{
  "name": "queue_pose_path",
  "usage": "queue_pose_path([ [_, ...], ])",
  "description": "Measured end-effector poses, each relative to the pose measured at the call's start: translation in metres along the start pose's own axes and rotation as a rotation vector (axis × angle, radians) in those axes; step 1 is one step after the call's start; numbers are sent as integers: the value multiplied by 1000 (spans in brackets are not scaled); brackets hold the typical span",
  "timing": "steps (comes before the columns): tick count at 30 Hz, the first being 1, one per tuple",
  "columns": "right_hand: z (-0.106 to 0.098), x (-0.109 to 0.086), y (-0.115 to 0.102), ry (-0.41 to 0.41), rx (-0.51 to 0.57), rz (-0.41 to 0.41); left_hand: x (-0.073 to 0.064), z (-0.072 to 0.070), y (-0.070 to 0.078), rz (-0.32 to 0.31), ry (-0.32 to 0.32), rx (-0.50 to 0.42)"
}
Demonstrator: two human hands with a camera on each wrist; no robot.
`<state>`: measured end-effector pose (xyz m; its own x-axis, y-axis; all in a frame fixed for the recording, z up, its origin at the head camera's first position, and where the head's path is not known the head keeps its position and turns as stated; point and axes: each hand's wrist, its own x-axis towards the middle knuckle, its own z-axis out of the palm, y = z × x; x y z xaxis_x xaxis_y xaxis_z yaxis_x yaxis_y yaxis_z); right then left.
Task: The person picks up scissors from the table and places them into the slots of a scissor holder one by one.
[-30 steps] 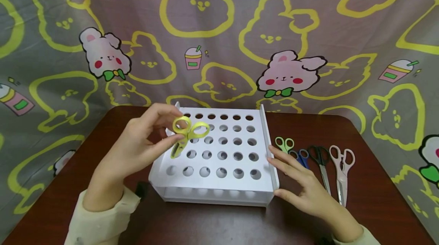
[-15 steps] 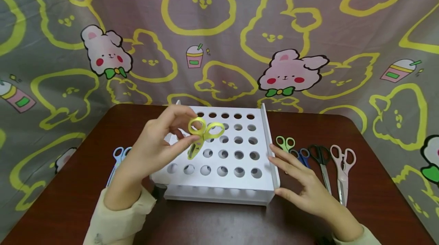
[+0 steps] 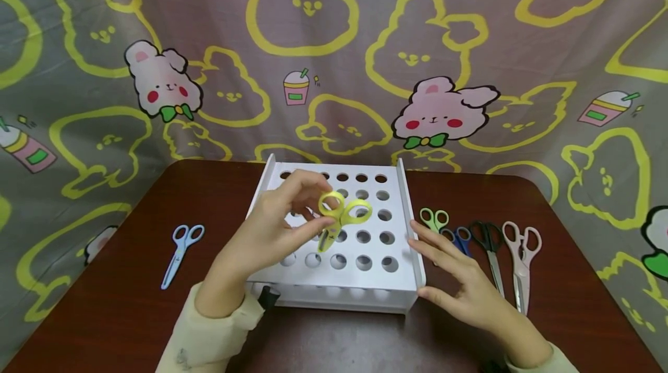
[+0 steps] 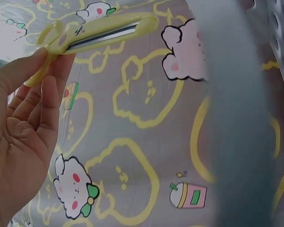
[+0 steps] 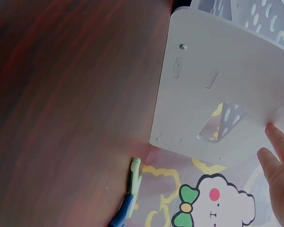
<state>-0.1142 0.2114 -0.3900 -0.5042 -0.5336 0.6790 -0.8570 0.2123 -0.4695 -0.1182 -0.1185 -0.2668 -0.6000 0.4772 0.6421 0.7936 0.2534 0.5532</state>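
Note:
Thumb and fingers of my left hand [image 3: 268, 234] pinch yellow scissors [image 3: 329, 237] by a handle loop, above the white rack [image 3: 355, 280] with rows of round holes. The blade end of the scissors slants down toward the front. In the left wrist view these yellow scissors [image 4: 104, 35] show a metal edge set in a yellow blade cover. My right hand [image 3: 464, 283] touches the rack's right side panel with its fingers and thumb spread. From the right wrist, that side panel [image 5: 255, 71] shows a cut-out, and the fingertips touch its outer face.
Light-blue scissors [image 3: 180, 251] lie on the dark table [image 3: 130, 315] left of the rack. To its right lie green scissors [image 3: 437, 222], blue scissors [image 3: 461, 239], black-handled scissors [image 3: 487, 239] and pale pink scissors [image 3: 521, 257], some partly behind my right hand. A printed curtain [image 3: 334, 71] hangs behind.
My left hand has carried the yellow scissors rightward across the rack, uncovering the light-blue scissors on the table. My right hand has stayed in place on the side panel.

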Motion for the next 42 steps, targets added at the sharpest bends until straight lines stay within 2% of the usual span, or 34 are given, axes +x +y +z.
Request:
queue_pose_path([
  [5, 1, -1, 1, 12, 1, -15, 6, 10, 0, 31, -7, -32],
  [12, 2, 0, 2, 14, 1, -24, 11, 28, -8, 27, -51, -61],
  [17, 2, 0, 2, 15, -1, -29, 13, 37, -11, 42, -37, -70],
  [21, 1, -1, 2, 11, 0, -9, 16, 42, -10, 30, -29, -99],
  [28, 2, -1, 3, 5, 10, -4, 18, 50, -11, 12, -68, -141],
  [32, 2, -1, 3, 9, 13, -8, 17, 54, -13, -25, -119, -164],
  [38, 3, 0, 3, 17, 20, -29, 15, 56, -15, -123, -205, -189],
  [42, 3, 0, 3, 16, 24, -20, 15, 55, -16, -133, -227, -147],
])
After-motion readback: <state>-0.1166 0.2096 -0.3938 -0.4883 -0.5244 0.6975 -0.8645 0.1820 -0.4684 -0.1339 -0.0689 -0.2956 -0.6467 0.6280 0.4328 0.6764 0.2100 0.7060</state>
